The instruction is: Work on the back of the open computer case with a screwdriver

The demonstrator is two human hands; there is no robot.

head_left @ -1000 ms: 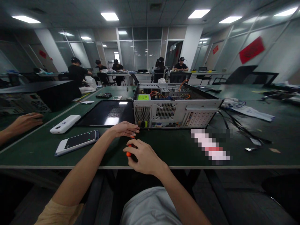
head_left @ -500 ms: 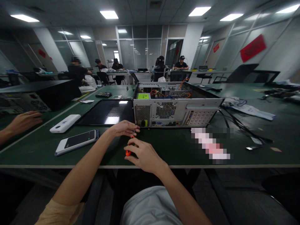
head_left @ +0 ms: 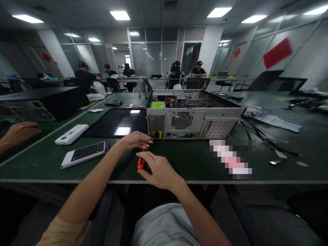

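My right hand [head_left: 160, 171] grips an orange and black screwdriver [head_left: 140, 163], its thumb and fingers about the handle. The shaft points up and away toward my left hand [head_left: 135, 139]. That hand's fingers are pressed together around the shaft's far end, by the lower left corner of the computer case [head_left: 194, 123]. What the left fingertips pinch is too small to make out. The case lies on its side, its rear panel facing me and its top open, with cables and parts inside. A black side panel [head_left: 115, 121] lies flat to its left.
On the green table [head_left: 179, 164] are a white power bank [head_left: 71, 134] and a phone-like device [head_left: 84, 153]. Cables [head_left: 266, 136] and gloves [head_left: 276, 121] lie at right. Another person's hand [head_left: 22, 132] rests near a second case [head_left: 46, 102] at left.
My right fingers have shifted on the screwdriver, so more of its orange handle shows. My left hand stays almost still. The other person's hand has moved slightly left.
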